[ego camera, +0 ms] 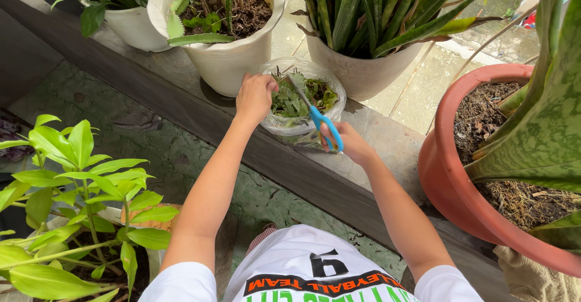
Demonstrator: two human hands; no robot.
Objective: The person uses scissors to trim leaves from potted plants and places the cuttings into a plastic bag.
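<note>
My right hand (354, 147) grips blue scissors (316, 117), blades slanting away into the clear bag of leaves (302, 99) my left hand (255, 96) pinches open.

Left hand (255, 96): grips the rim of a clear plastic bag (302, 126) of green cuttings. Right hand (350, 144): holds blue-handled scissors (315, 115), blades pointing into the bag. White pot (230, 60): just beyond left hand. Terracotta pot (448, 181): right of right hand.
</note>
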